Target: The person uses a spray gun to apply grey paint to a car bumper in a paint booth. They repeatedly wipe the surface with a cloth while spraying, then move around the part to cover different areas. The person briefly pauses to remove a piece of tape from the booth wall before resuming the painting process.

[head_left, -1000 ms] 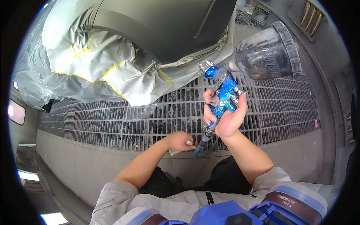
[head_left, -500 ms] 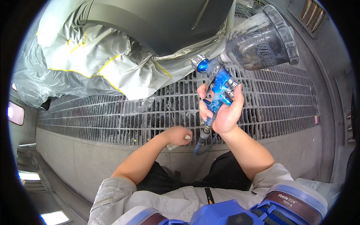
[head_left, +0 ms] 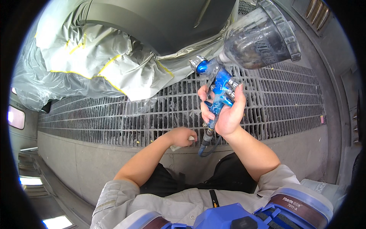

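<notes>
A blue spray gun (head_left: pixel 222 82) is held by the handle in my right hand (head_left: pixel 231 117), fingers wrapped round it. Its paint-smeared cup (head_left: pixel 257 38) sticks out to the upper right, and its metal nozzle points left. From the handle's bottom end hangs an air hose (head_left: pixel 207 149). My left hand (head_left: pixel 182 136) is closed round a crumpled pale cloth (head_left: pixel 176 147), of which only the edges show. Beyond the gun stands a dark grey vehicle panel (head_left: pixel 141 23) with a curved wheel arch.
Silvery masking sheet (head_left: pixel 114 65) with yellow tape edges drapes below the panel, beside clear plastic film (head_left: pixel 28 82). A metal floor grate (head_left: pixel 171 103) runs across, bordered by grey floor (head_left: pixel 95 160). A blue respirator (head_left: pixel 228 216) with side filters fills the lower edge.
My right hand has shifted the spray gun slightly left and up, cup included. My left hand stays almost where it was, still holding the cloth.
</notes>
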`<state>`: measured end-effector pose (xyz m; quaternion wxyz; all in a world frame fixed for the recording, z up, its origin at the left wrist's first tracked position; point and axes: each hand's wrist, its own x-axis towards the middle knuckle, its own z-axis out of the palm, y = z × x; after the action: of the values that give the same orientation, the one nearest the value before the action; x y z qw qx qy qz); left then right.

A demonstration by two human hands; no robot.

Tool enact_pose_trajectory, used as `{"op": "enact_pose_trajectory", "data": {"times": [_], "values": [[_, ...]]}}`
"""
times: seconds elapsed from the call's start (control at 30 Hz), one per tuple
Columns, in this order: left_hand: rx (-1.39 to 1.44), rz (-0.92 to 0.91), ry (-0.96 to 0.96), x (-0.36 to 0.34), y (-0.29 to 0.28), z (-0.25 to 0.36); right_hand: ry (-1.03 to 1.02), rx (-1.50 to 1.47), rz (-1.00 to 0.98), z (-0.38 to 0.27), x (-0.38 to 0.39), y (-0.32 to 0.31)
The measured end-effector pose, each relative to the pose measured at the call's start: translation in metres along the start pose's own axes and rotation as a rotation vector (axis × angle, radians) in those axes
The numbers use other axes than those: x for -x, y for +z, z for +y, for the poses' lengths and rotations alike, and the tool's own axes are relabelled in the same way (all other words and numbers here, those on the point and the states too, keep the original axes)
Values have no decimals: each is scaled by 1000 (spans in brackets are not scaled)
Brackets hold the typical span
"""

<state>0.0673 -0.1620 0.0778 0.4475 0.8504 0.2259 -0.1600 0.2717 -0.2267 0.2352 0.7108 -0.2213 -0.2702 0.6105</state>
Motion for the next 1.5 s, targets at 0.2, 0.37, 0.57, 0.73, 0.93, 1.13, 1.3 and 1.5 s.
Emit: {"op": "enact_pose_trajectory", "data": {"times": [0.2,0.37,0.57,0.73,0.93,1.13,1.3,1.5], "values": [[-56,27,57,-3,-1,-3,19,6,4,3,0,1],[-51,48,80,-1,1,-7,20,14,4,6,0,2],[-47,47,74,2,1,-8,22,18,-8,8,-2,3],[-68,50,66,2,2,-10,25,33,-13,8,-2,4],[-68,45,46,0,4,-10,22,18,-11,8,-3,3],[-74,-12,-27,-1,0,-4,28,20,0,6,-2,2],[-118,-27,-46,-6,6,-8,71,83,37,6,-2,0],[-91,-44,-88,-15,11,-25,83,73,50,8,-2,1]]}}
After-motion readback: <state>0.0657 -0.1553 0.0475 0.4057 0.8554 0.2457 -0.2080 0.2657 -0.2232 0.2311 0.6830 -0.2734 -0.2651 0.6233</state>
